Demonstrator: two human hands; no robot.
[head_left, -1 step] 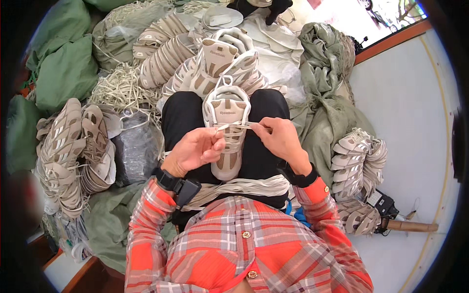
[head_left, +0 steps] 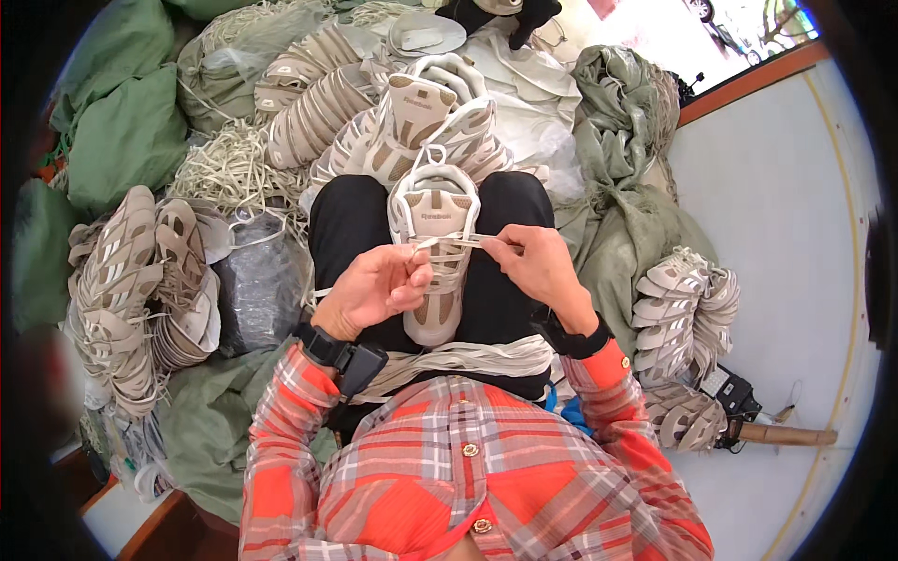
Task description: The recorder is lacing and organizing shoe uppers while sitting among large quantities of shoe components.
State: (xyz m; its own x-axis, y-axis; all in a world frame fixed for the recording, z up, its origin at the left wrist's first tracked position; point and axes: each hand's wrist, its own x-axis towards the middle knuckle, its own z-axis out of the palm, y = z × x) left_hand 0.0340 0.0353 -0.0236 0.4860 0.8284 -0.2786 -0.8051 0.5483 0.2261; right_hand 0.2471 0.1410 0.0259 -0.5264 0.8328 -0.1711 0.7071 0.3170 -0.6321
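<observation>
A beige and white sneaker upper (head_left: 434, 316) rests between my black-trousered knees, its toe pointing toward me. Flat cream shoelace (head_left: 456, 241) crosses its tongue in several rows. My left hand (head_left: 378, 288) pinches the lace between thumb and forefinger at the upper's left edge, its other fingers curled. On the opposite side, my right hand (head_left: 540, 266) has the lace pinched too, with a length pulled across the tongue between the hands. A bundle of loose cream laces (head_left: 458, 359) lies over my lap, below the toe.
Beyond my knees stand more sneaker uppers (head_left: 412, 117) and a loose lace heap (head_left: 234, 173). Stacked uppers (head_left: 120, 290) lie at left, others (head_left: 675, 304) at right. Green sacks (head_left: 128, 140) fill the far left. A pale panel (head_left: 776, 252) borders the right, near a wooden handle (head_left: 788, 434).
</observation>
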